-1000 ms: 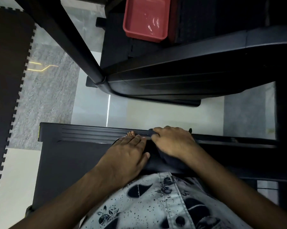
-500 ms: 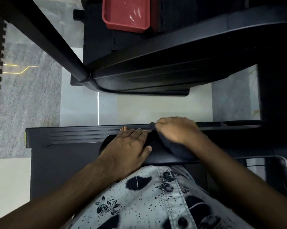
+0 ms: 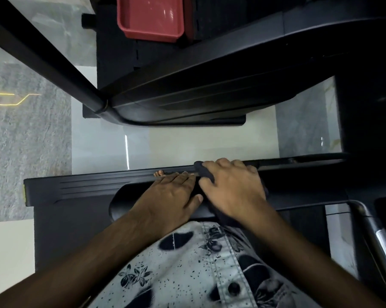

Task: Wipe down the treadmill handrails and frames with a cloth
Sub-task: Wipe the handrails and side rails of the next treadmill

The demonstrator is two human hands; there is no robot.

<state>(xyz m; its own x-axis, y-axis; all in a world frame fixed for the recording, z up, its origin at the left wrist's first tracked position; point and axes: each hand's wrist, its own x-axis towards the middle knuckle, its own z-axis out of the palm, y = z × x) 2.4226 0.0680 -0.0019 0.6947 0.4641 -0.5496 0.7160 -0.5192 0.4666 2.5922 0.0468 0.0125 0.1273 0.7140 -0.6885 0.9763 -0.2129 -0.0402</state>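
A black treadmill handrail point(image 3: 121, 204) runs across below me, its rounded end at the left. My left hand point(image 3: 169, 196) rests flat on top of it with fingers straight. My right hand point(image 3: 232, 190) grips a dark cloth point(image 3: 204, 171) bunched over the rail just to the right, fingers curled round it. Most of the cloth is hidden under that hand. Below the rail lies the treadmill's black side frame point(image 3: 76, 185) with ribbed lines.
A second black treadmill point(image 3: 198, 92) stands ahead across a strip of pale tiled floor point(image 3: 187, 143), with a diagonal black post point(image 3: 45, 54). A red plastic tray point(image 3: 149, 16) sits at the top. A chrome tube point(image 3: 374, 230) is at right. My toes point(image 3: 159, 173) show by the frame.
The view has shifted a little. My right hand has slid the cloth slightly left along the rail, closer to my left hand, which stays flat on the rail.
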